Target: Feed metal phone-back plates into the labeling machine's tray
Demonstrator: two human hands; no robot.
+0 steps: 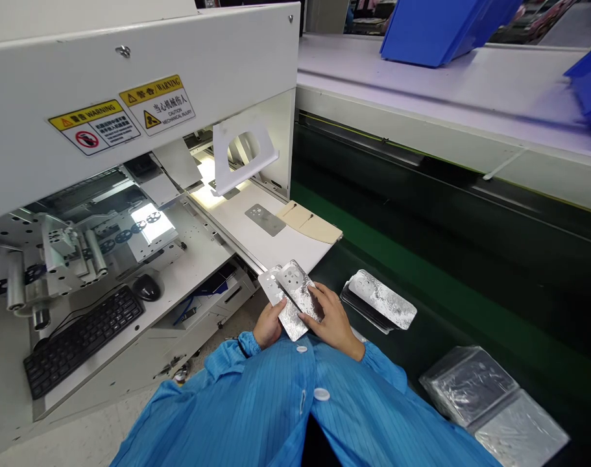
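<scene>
Close to my chest, both hands hold silvery patterned phone-back plates with camera cut-outs. My left hand (270, 324) grips the lower plate (276, 293) from the left. My right hand (330, 319) lies over the upper plate (299, 285), fingers curled on its right edge. The two plates overlap, fanned apart at the top. A small stack of the same plates (381, 299) rests on the dark green conveyor belt (470, 285) just right of my right hand. One grey plate (265, 219) lies on the machine's white feed tray (280, 250).
A white machine (130, 78) with yellow warning labels fills the left, with a black keyboard (81, 337) and mouse (146, 287) on its shelf. Wrapped plate packs (490, 399) lie on the belt at lower right. Blue bins (436, 29) stand on the far white bench.
</scene>
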